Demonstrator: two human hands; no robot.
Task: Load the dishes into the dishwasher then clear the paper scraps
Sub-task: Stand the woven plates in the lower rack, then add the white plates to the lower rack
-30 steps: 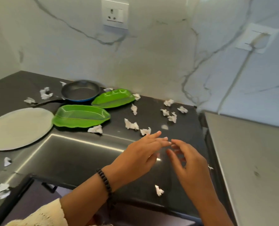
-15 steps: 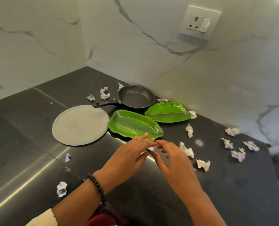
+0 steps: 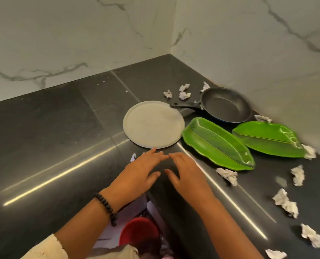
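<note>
Both hands, left and right, hovered spread and empty near the counter's inner corner; the round plate (probably stiff, breakable) wants opposite-rim holds.

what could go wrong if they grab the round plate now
The plate lies flat on the counter, so open fingers of the left hand and right hand may slip under-gripping its low rim. Lifting it could bump the pan handle beside it. A paper scrap near the left hand might get swept off.
</note>
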